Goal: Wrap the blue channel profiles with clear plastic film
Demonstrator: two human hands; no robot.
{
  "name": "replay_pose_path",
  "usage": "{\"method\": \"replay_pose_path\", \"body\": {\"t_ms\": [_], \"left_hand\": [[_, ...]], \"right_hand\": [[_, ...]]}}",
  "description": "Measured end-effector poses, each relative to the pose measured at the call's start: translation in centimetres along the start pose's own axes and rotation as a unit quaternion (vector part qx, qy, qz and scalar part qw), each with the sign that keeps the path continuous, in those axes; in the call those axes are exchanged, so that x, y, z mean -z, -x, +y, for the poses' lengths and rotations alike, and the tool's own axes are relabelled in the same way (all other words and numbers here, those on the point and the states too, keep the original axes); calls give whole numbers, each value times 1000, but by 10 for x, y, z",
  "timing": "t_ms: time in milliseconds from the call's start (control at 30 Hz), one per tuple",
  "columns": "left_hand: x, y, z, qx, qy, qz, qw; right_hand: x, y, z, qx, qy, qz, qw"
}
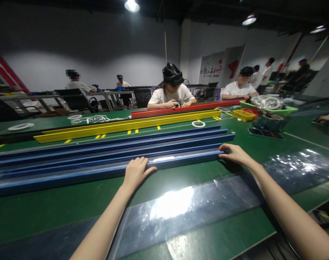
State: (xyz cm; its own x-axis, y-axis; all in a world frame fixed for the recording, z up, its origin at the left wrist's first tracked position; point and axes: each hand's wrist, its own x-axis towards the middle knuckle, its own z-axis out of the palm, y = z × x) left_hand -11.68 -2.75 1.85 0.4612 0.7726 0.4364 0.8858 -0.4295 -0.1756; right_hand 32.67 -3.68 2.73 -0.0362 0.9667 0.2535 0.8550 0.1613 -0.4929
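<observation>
A long blue channel-shaped strip (186,159) lies across the green table in front of me. My left hand (135,172) is closed over its near edge, fingers inside the channel and thumb along the outer side. At the strip's right end, my right hand (237,154) pinches the corner between thumb and fingers. Directly behind it lies another blue strip (164,147), parallel to the first. A wide clear plastic sheet (207,196) is spread on the near side of the table, under my forearms, with bright glare on it.
Yellow strips (126,126) and a red strip (180,108) lie farther back. A white ring (198,124) sits behind the blue strips. At right are a green basket (289,110), a yellow tray (244,115) and a flat dark device (265,134). A co-worker (169,92) sits opposite.
</observation>
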Motion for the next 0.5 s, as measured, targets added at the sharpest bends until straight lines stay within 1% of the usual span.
{"method": "replay_pose_path", "body": {"t_ms": [67, 133, 267, 367, 500], "left_hand": [[-1, 0, 0, 0, -5, 2, 1000], [-1, 0, -1, -2, -7, 3, 1000], [-1, 0, 0, -6, -7, 6, 1000], [-1, 0, 0, -7, -3, 14, 1000], [-1, 1, 0, -8, 6, 22, 1000]], "right_hand": [[-6, -1, -19, 33, 32, 7, 999], [-16, -1, -44, 74, 48, 5, 996], [-48, -1, -102, 155, 67, -9, 986], [-76, -4, -140, 192, 40, -21, 980], [-109, -10, -172, 216, -6, -29, 976]]}}
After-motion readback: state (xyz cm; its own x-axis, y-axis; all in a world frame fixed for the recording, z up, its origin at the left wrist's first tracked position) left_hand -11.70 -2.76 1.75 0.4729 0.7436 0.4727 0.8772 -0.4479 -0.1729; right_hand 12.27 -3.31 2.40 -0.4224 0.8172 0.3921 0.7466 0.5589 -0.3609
